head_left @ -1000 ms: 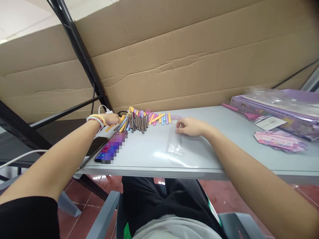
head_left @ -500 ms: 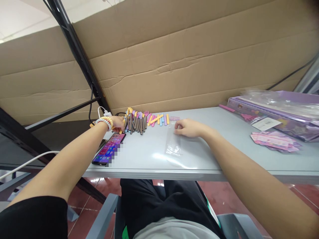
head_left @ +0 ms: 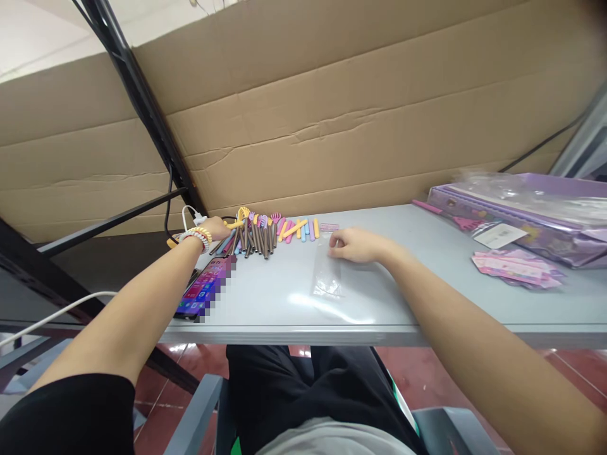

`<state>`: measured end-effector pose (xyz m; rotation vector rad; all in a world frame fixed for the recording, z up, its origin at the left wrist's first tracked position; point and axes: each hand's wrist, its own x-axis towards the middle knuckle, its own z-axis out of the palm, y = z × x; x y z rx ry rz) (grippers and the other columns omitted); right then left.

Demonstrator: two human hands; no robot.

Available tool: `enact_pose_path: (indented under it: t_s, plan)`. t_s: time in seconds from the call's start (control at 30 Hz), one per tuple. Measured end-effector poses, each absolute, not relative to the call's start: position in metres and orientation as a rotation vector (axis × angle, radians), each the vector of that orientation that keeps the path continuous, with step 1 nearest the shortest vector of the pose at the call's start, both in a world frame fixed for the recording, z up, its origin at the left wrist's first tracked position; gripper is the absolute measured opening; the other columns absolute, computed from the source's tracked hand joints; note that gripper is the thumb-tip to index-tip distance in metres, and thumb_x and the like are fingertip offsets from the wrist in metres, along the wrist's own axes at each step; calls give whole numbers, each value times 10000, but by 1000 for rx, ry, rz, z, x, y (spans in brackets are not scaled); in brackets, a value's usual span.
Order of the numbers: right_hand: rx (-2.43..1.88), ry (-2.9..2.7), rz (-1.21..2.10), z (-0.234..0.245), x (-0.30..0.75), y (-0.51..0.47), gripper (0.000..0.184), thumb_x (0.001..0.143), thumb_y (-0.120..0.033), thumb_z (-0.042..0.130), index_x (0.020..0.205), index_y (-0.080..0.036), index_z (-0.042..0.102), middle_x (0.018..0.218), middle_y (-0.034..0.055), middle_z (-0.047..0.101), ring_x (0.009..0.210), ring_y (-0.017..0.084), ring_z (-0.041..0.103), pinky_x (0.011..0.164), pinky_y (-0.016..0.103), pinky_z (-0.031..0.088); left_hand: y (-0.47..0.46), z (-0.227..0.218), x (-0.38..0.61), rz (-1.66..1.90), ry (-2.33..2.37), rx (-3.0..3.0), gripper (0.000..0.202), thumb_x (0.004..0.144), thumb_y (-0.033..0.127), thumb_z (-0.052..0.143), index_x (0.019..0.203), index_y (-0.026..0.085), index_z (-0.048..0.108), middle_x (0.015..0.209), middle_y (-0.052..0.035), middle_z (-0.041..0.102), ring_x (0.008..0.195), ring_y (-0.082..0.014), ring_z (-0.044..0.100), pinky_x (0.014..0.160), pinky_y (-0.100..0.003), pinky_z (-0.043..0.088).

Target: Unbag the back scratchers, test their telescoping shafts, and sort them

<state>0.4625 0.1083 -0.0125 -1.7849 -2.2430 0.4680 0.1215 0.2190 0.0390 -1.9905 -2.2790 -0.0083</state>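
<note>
My left hand (head_left: 215, 227) reaches to the left end of a heap of small coloured stick tools (head_left: 258, 232) with grey and pastel handles at the back of the grey table (head_left: 427, 297). Its fingers curl into the heap; what they hold is hidden. Bead bracelets circle that wrist. My right hand (head_left: 353, 245) rests with fingers curled on the top end of a small clear plastic bag (head_left: 326, 275) lying flat on the table. A tiny pink packet (head_left: 329, 226) lies just beyond it.
A phone (head_left: 205, 289) with a lit screen lies at the table's left front edge, with a white cable (head_left: 57, 311) beside it. Purple packaged boxes (head_left: 526, 212) and pink cards (head_left: 515, 266) sit at the right. Cardboard sheets (head_left: 332, 114) and black metal bars (head_left: 137, 95) stand behind.
My left hand drew slightly back and left along the heap's end. The right hand stayed on the clear bag. The view shifted a little to the right.
</note>
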Motion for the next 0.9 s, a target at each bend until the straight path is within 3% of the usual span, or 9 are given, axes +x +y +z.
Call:
enact_pose_path:
  t_s: [0.13, 0.5, 0.73, 0.9]
  plan:
    - [-1783, -2240, 457, -13, 463, 109, 258, 762, -420, 551, 906, -216, 615, 925, 56, 650, 779, 187, 593, 627, 268, 404, 220, 32, 125, 156, -2310, -2038, 299, 587, 266, 613, 836, 105, 657, 779, -130, 676, 702, -244, 642, 518, -265, 411]
    - [-1810, -2240, 456, -10, 462, 106, 259, 766, -432, 543, 897, -220, 613, 943, 57, 646, 783, 188, 592, 625, 273, 405, 220, 34, 129, 145, -2353, -2041, 244, 591, 300, 637, 767, 131, 641, 694, -94, 643, 702, -237, 628, 518, -260, 404]
    - [-1810, -2238, 451, -10, 461, 106, 254, 758, -422, 557, 896, -215, 612, 936, 59, 646, 781, 190, 589, 617, 269, 401, 228, 31, 128, 158, -2310, -2030, 381, 576, 304, 671, 900, 104, 659, 870, -148, 678, 763, -254, 640, 555, -256, 436]
    - [-1810, -2243, 445, -8, 461, 104, 250, 758, -407, 557, 904, -211, 610, 970, 62, 646, 799, 185, 586, 615, 257, 391, 240, 25, 126, 128, -2243, -2017, 405, 638, 315, 634, 963, 74, 652, 978, -183, 668, 849, -271, 638, 578, -250, 440]
